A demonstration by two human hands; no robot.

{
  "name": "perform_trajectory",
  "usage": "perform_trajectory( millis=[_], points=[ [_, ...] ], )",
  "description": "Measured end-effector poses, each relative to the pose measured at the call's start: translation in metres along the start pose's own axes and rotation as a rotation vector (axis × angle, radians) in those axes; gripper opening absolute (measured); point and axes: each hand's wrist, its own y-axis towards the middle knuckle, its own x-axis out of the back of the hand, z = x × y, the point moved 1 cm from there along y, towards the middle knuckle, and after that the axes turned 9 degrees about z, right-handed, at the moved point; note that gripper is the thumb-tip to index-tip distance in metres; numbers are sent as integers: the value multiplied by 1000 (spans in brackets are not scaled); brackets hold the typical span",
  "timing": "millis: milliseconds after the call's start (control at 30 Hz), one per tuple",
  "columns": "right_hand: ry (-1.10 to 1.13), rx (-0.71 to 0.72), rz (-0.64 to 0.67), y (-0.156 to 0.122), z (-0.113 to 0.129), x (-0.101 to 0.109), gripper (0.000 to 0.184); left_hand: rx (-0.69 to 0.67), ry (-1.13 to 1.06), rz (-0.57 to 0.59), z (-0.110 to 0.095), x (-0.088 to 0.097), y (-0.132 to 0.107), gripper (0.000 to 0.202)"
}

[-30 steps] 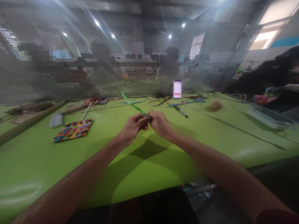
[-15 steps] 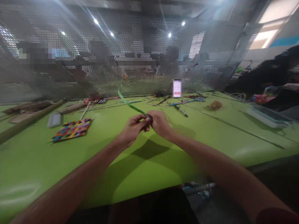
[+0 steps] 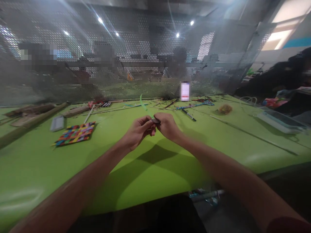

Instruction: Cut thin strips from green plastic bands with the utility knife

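Close together above the green tabletop, my two hands meet near the middle of the view. My left hand (image 3: 139, 131) is closed in a pinch around the lower end of a thin green strip (image 3: 143, 106), which curves up and away from the fingers. My right hand (image 3: 167, 127) is curled into a fist on a small dark flat piece (image 3: 156, 121); it looks like a blade, but most of it lies hidden in the fingers. The piece sticks out toward my left fingertips, where the strip ends.
On the green table (image 3: 155, 181), a colourful woven square (image 3: 77, 133) and a grey block (image 3: 57, 123) lie left. A phone (image 3: 185, 91) stands against the perforated screen (image 3: 150, 71). A pen (image 3: 189, 115), a long thin stick (image 3: 252, 134) and a clear-lidded box (image 3: 279, 121) lie right.
The green strip has swung from leaning left to standing more upright, its tip now further right. More of the dark piece shows between my hands, which stay in nearly the same place.
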Motion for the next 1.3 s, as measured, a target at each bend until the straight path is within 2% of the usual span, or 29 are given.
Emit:
perform_trajectory(
  millis=[333,667,833,1300],
  points=[
    [-69,-12,9,1,4,3,22,7,-14,5,-5,-2,0,28],
    [-21,-13,-10,0,4,0,22,-13,-13,11,-4,-2,1,28],
    [-42,-67,-13,-1,7,1,20,-24,-13,-14,-4,-3,2,28],
    [-116,-77,25,-1,12,4,22,-48,-7,-99,-4,-7,2,29]
  ],
)
